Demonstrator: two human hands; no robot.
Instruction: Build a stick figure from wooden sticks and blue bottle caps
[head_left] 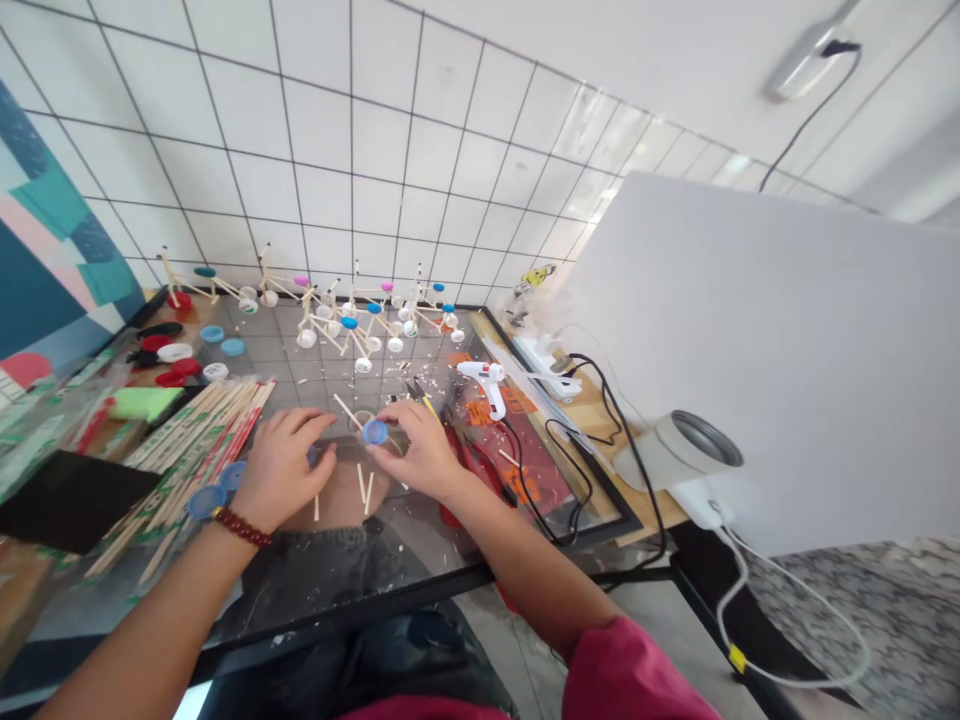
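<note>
My right hand (pixel 421 452) pinches a small blue bottle cap (pixel 374 432) between thumb and fingers, just above the glass table (pixel 315 580). A thin wooden stick (pixel 346 410) slants up to the left from the cap; I cannot tell whether it is joined to it. My left hand (pixel 281 462) rests on the glass right beside it, fingers curled down and reaching toward the cap; what its fingertips touch is hidden. Short cut stick pieces (pixel 364 486) lie between the two hands.
A heap of wrapped chopsticks (pixel 191 440) and two blue caps (pixel 214 492) lie left of my left hand. Several stick-and-cap models (pixel 352 320) stand at the back. A white glue gun (pixel 486 380) with black cables, loose caps (pixel 176 352) and a white lamp (pixel 686 455) surround the table.
</note>
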